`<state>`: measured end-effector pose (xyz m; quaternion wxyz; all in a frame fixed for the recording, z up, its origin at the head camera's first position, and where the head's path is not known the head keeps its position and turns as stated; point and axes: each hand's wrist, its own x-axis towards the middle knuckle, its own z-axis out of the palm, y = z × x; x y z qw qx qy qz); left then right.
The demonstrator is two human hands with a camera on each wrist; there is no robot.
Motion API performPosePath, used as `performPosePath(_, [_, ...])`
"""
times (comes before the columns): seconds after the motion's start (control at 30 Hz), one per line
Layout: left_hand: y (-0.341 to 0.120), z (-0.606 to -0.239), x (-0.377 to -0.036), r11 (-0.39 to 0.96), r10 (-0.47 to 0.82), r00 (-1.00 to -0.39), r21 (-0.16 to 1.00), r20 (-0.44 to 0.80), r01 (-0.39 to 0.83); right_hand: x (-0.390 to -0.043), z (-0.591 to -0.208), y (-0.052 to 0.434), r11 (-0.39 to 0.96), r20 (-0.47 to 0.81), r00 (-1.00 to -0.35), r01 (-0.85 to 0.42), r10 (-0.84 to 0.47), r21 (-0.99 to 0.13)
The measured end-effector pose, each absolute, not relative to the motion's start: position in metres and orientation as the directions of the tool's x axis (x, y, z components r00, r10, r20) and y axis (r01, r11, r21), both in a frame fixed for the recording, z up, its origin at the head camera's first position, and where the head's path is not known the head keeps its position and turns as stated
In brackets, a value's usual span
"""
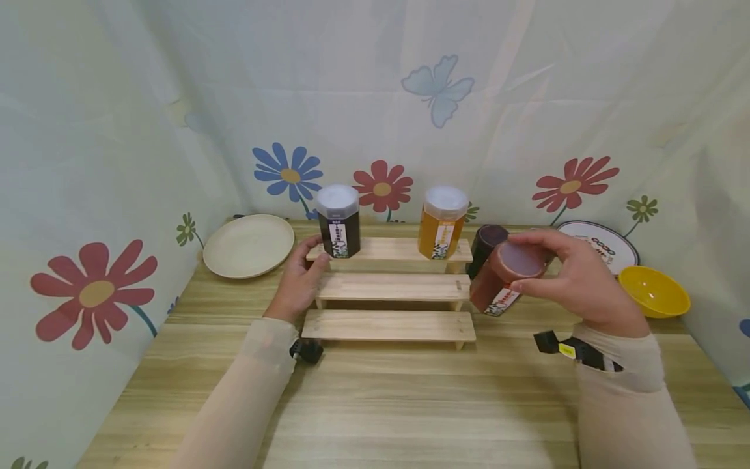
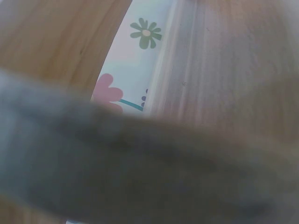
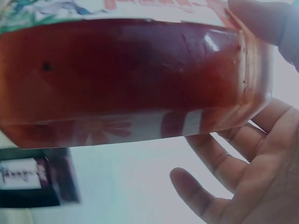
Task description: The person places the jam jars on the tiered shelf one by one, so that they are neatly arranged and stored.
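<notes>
A three-step wooden shelf rack [image 1: 387, 286] stands on the table. My left hand [image 1: 299, 279] grips the left end of its top step, thumb in front. Beside those fingers, a dark jar [image 1: 341, 225] with a whitish lid stands on that step. An amber jar [image 1: 441, 228] stands on the same step's right part. My right hand [image 1: 577, 273] holds a red jar [image 3: 126, 79] near its lid, tilted, right of the rack. Behind the red jar, another dark jar [image 1: 485, 242] is partly hidden; its label shows in the right wrist view. A blurred band covers the left wrist view's lower half.
A cream plate [image 1: 249, 246] lies at the back left of the wood-grain table [image 1: 375, 417]. A yellow bowl [image 1: 655, 292] sits at the right, before a white dark-rimmed plate [image 1: 612, 247]. A flower-printed curtain [image 1: 351, 98] closes off the back and sides.
</notes>
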<state>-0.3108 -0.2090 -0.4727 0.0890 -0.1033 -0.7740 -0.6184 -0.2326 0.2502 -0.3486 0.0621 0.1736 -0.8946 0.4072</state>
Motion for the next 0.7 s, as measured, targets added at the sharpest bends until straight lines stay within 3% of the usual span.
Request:
performPosePath(0.37, [-0.208, -0.473, -0.312, 0.215, 0.046, -0.964, 0.94, 0.261, 0.265, -0.247, -0.366, 0.218, 0.557, 0.291, -0.9, -0.43, -0.324, -0.711])
performPosePath(0.7, [-0.209, -0.473, -0.312, 0.226, 0.048, -0.968, 0.942, 0.245, 0.25, -0.253, -0.37, 0.21, 0.565, 0.262, -0.914, -0.399, -0.31, -0.723])
